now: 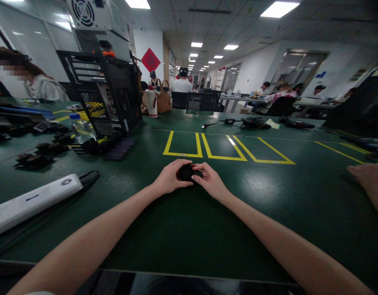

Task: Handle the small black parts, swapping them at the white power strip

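A small black object (187, 172) rests on the green table (183, 229) a little in front of me, just short of the yellow floor-tape boxes (207, 149). My left hand (170, 179) curls round its left side and my right hand (209, 180) pinches its right side, so both hands are closed on it. Most of the object is hidden by my fingers and I cannot make out what it is.
A white power strip (32, 200) with a black cable lies at the left. Behind it stand an open black computer case (105, 94), black parts (35, 157) and a water bottle (81, 129). Another person's hand (369, 184) rests at the right edge. Cables (253, 122) lie further back.
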`<state>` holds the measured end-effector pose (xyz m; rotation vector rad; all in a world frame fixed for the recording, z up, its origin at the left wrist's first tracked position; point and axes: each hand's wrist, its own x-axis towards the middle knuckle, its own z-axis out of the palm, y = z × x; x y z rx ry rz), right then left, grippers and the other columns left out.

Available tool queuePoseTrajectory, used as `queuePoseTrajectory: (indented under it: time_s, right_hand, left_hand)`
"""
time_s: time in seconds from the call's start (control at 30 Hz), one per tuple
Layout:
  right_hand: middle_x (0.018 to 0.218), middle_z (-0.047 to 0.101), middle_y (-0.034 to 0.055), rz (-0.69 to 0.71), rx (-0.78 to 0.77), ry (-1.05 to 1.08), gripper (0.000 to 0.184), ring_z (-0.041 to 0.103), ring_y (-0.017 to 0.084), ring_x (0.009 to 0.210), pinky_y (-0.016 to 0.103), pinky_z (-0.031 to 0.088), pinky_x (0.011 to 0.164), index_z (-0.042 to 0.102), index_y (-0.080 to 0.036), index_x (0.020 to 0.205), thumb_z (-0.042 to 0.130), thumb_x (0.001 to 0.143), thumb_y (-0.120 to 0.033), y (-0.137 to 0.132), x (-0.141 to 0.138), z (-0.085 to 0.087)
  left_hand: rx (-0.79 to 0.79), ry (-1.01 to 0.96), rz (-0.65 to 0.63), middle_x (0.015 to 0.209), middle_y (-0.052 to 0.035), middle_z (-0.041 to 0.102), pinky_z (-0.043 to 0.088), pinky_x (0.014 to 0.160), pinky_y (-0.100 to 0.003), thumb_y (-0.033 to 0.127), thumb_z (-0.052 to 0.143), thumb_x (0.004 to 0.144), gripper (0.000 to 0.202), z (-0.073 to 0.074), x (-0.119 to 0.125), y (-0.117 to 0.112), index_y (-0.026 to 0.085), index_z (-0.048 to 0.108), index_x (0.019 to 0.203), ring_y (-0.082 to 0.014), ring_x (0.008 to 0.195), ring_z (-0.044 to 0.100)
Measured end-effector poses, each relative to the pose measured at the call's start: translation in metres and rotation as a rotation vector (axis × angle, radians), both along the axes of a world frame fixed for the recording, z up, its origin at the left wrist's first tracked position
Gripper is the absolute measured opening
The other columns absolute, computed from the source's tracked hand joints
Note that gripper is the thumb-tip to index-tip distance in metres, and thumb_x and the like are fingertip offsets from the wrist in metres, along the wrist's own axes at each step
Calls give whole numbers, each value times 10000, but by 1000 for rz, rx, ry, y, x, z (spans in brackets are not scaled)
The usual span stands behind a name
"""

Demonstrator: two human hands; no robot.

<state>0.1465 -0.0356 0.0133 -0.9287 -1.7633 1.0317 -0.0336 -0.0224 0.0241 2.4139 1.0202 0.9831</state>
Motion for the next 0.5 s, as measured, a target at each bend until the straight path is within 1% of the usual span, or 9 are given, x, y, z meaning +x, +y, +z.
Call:
queuePoseTrajectory:
  time_s: [0.1, 0.23, 0.37, 0.5]
  right_hand:
    - [996, 524, 25, -24, 29, -89, 237, 556, 156, 931, 346, 466, 831, 443, -212, 969, 524, 746, -212, 0, 1, 1]
    - [1059, 514, 36, -72, 94, -258, 338, 498, 172, 1032, 379, 398, 914, 436, -214, 1055, 538, 733, -214, -2, 3, 3]
    - [1087, 514, 60, -74, 86, -402, 433, 497, 192, 1037, 404, 386, 910, 426, -200, 1103, 579, 702, -253, -2, 10, 3]
    - [1106, 521, 70, -116, 66, -464, 426, 495, 195, 1057, 411, 370, 923, 435, -192, 1103, 579, 704, -229, 1, 16, 1]
  left_hand:
    - [-6, 0, -1, 1149, -35, 485, 482, 753, -321, 330, 663, 642, 586, 1, 0, 0, 248, 403, 1160, -197, 965, 514]
    - [-29, 0, -3, 1152, -34, 483, 489, 726, -316, 326, 653, 651, 576, 3, -1, -1, 258, 399, 1164, -194, 953, 520]
    - [-54, 1, 3, 1180, -40, 469, 486, 741, -333, 342, 646, 650, 577, 4, -1, 2, 257, 401, 1166, -210, 981, 514]
    - [-131, -2, 17, 1181, -54, 476, 467, 792, -366, 350, 625, 665, 588, -1, 3, 13, 238, 383, 1189, -224, 1006, 509]
